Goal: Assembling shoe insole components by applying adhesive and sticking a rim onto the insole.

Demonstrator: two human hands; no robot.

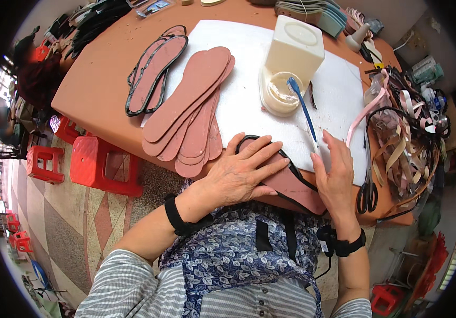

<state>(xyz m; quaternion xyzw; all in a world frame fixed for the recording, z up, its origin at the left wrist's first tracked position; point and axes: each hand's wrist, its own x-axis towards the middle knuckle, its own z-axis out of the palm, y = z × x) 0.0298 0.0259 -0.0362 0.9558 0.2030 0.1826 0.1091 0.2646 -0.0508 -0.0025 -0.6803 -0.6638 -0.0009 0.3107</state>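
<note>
My left hand [244, 172] lies spread on a reddish-brown insole [297, 192] with black binding along its rim, pressing it at the table's near edge. Beside the insole's right end, my right hand [336, 172] has thumb and fingers apart. Between them is the lower end of a blue-handled brush [308, 114]; I cannot tell whether they touch it. The brush leans in the round mouth of a cream plastic glue container [294, 45]. Left of it, several plain insoles [190, 100] lie fanned in a stack. Farther left are insoles with black edging [159, 69].
A white board [238, 114] covers part of the brown table [95, 79]. Black-handled scissors [367, 196] lie right of my right hand, beside a heap of straps and strips [403, 122]. Red stools [98, 164] stand at left. Another person [31, 74] sits at the far left.
</note>
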